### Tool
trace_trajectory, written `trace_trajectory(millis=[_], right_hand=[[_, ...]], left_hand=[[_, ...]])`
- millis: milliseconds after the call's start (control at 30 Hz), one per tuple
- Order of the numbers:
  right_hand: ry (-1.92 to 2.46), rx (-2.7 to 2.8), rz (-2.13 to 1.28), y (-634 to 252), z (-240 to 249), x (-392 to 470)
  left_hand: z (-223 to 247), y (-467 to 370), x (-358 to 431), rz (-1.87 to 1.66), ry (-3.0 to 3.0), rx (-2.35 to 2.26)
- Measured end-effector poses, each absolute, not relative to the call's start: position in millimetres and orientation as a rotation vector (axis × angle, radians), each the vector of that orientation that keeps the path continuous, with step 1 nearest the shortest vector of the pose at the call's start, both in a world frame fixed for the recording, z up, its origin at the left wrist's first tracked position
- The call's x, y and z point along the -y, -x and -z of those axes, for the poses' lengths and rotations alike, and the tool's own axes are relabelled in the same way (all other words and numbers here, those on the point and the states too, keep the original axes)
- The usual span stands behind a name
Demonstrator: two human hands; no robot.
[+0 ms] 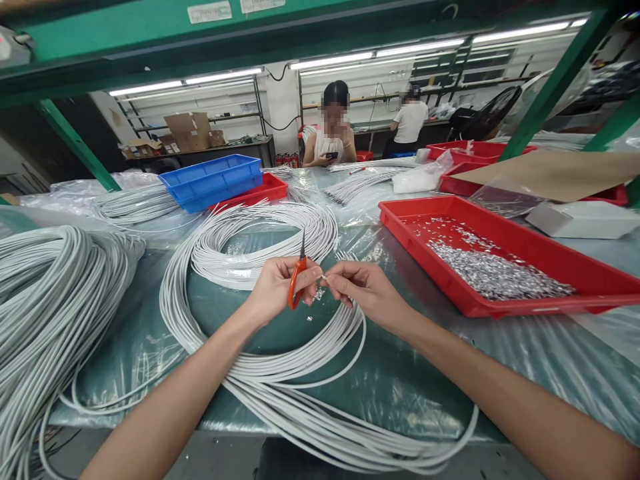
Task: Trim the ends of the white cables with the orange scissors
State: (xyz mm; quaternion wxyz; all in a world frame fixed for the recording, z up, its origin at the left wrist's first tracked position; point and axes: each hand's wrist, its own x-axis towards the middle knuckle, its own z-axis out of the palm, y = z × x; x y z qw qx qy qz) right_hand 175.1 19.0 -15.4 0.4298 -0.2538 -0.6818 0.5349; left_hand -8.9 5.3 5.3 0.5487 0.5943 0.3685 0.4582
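Observation:
My left hand (283,287) is closed around a pair of orange-handled scissors (297,283), dark pointed blades upward. Its thumb and finger also pinch at a tiny pale piece (323,277), which looks like a cable end or metal clip. Opposite, my right hand (367,290) pinches the same spot, fingertips almost touching the left ones. Beneath both hands lies a coil of pale grey cables (295,363), its loose ends showing just behind the right hand. Several small shiny metal bits (318,293) are on the table below the fingers.
A red tray (425,267) of small metal pieces (500,273) stands right. More cable (55,320) is heaped left. Blue trays (213,180) and a red tray (273,188) sit behind. A green frame (150,40) crosses overhead. A person (335,143) sits opposite holding a phone; another is farther back.

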Motion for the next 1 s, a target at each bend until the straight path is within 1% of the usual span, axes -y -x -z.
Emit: trace_trajectory(millis=[133, 333, 567, 700, 1000], right_hand=[[0.7, 1.789, -1.133, -174.8, 14.5, -19.4], [0.76, 1.883, -1.041, -176.3, 14.7, -21.4], [0.808, 2.081, -0.8, -177.9, 15.7, -16.8], [0.741, 2.183, -0.556, -178.3, 16.9, -16.6], [0.54, 2.273, -0.201, -178.6, 21.0, -19.9]], left_hand=[[-8.9, 9.2, -4.9, -1.077, -1.445, -0.969], [-4.9, 12.4, -4.3, -1.043, -1.565, -1.028], [-3.3, 13.2, -6.5, -0.916, -1.603, -1.099], [-3.2, 12.6, -7.4, -0.858, -1.469, -1.116], [-2.2, 15.5, -8.1, -0.778, -1.275, -1.014]])
